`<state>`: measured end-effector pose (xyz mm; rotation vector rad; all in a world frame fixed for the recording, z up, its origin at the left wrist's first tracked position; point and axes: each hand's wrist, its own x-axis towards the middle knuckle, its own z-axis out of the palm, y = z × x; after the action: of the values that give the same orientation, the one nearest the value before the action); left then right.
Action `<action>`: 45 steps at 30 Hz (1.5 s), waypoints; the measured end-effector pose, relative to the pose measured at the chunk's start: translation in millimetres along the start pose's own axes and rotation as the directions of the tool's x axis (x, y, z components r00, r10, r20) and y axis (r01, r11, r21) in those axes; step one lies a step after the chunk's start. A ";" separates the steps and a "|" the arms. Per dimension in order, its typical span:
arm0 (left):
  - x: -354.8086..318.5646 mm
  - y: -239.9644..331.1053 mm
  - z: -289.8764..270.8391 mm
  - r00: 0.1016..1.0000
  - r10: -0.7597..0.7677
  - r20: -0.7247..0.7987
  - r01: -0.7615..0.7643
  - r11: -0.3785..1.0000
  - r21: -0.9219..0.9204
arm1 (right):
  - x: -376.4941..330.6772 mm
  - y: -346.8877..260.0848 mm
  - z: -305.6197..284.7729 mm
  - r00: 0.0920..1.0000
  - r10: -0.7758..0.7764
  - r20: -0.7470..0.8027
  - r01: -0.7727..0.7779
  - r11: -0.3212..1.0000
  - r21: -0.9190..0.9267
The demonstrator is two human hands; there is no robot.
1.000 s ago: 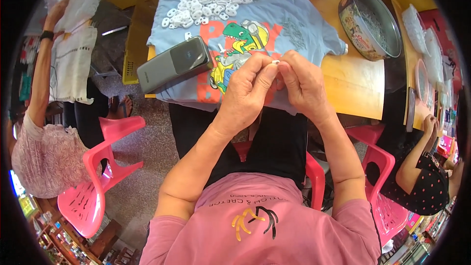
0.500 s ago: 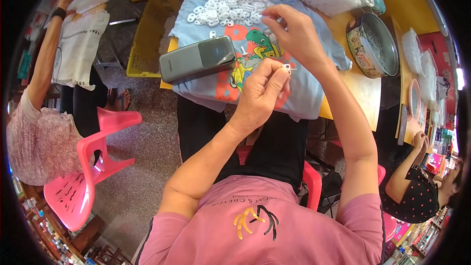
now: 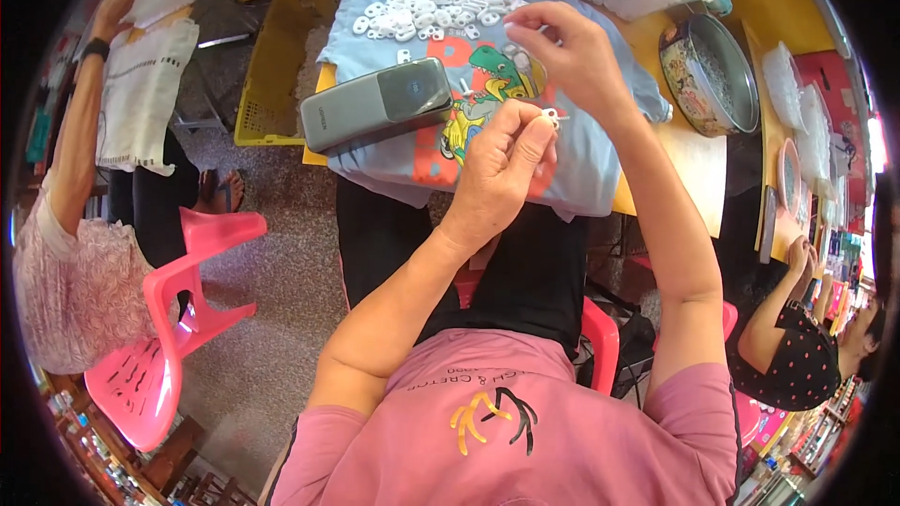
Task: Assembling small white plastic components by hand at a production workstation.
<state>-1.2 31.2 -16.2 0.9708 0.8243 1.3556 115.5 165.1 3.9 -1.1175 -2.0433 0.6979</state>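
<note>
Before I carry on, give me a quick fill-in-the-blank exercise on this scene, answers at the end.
1. The left hand pinches a small part coloured ____.
2. The right hand is nearer the pile than the ____ hand is.
3. The shirt under the pile is coloured ____.
4. The tin stands to the ____ of the shirt.

Missing words: white; left; blue; right.

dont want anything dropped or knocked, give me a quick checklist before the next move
1. White piece pinched in the left hand's fingers: ok.
2. Right hand beside the white pile: ok, it hovers at the near right edge.
3. Right fingers holding a piece: cannot tell.
4. Grey power bank clear of both hands: ok.
5. Round tin clear of both hands: ok.
</note>
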 end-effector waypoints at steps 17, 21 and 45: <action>6.1 -5.5 0.2 1.000 -0.019 -0.002 0.019 0.997 -0.077 | -90.1 -26.6 -48.5 0.783 0.532 0.323 -0.535 0.311 0.785; 7.3 -6.7 -1.9 1.000 0.012 0.014 -0.011 0.997 -0.077 | -98.7 -25.2 -42.3 0.821 0.456 0.342 -0.495 0.273 0.825; 10.0 -11.5 -5.3 0.996 0.066 0.062 -0.059 0.993 -0.105 | -115.0 -29.9 -39.1 0.860 0.475 0.186 -0.462 0.569 0.680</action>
<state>-0.8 42.0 -28.3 0.9620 0.6733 1.3990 175.7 55.9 13.1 -1.1587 -1.2052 1.5802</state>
